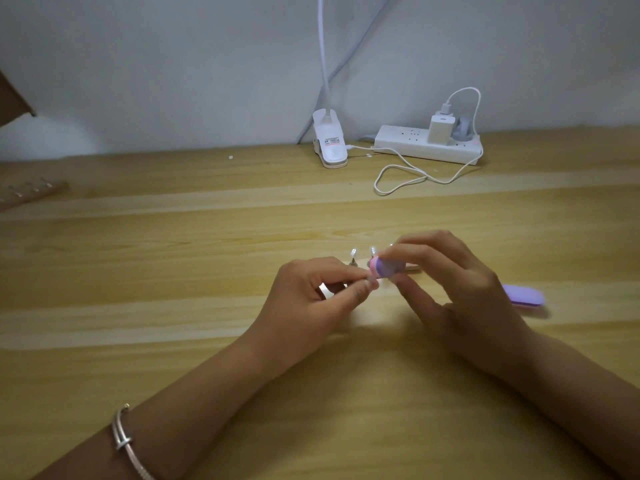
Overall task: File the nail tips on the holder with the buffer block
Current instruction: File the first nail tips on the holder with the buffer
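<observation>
Risk: the left hand [311,292] pinches only the near part of the holder [412,267], so a hard stroke could tip it or snap a tip off. Blur hides the exact contact. Two nail tips [352,252] stand upright just beyond the fingers. The buffer block [382,267], gripped in the right hand [450,282], sits between both hands, touching or just beside a tip. A purple file [523,296] lies on the table [173,271] beyond the right hand.
</observation>
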The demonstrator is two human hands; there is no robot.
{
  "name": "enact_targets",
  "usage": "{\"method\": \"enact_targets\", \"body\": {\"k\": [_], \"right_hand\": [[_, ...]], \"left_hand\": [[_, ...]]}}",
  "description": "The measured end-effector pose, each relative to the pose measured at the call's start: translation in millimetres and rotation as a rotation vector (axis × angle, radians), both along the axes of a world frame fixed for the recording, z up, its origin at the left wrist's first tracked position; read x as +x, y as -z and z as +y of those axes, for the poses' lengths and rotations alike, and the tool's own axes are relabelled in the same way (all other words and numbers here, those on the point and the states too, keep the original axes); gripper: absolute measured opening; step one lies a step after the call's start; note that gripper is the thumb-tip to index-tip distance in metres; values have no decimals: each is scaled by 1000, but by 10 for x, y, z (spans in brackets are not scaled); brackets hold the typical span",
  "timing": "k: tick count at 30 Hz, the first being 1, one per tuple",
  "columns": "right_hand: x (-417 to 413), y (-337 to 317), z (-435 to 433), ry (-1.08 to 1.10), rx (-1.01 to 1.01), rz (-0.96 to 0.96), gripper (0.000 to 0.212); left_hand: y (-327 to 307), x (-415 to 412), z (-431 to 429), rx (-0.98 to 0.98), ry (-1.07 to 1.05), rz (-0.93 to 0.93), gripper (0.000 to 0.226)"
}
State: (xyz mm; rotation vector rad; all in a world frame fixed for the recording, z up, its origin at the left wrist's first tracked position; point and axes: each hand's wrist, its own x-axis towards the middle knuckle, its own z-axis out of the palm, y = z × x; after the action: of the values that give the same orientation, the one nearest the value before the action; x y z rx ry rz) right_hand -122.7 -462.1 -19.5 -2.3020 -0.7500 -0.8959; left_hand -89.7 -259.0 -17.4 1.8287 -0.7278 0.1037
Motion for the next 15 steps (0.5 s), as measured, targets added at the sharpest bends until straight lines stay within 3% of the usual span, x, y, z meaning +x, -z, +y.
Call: {"method": "enact_targets", "body": {"k": [5, 9, 15], "right_hand": [[-36, 10, 71, -92, -53, -33, 18], [13, -2, -22, 0, -38, -9, 21], [-17, -8, 24, -49, -59, -33, 18]], "left_hand": [[15, -5, 2, 31, 8, -40, 11], [14, -10, -8, 27, -19, -40, 9], [8, -35, -13, 102, -53, -93, 11]]}}
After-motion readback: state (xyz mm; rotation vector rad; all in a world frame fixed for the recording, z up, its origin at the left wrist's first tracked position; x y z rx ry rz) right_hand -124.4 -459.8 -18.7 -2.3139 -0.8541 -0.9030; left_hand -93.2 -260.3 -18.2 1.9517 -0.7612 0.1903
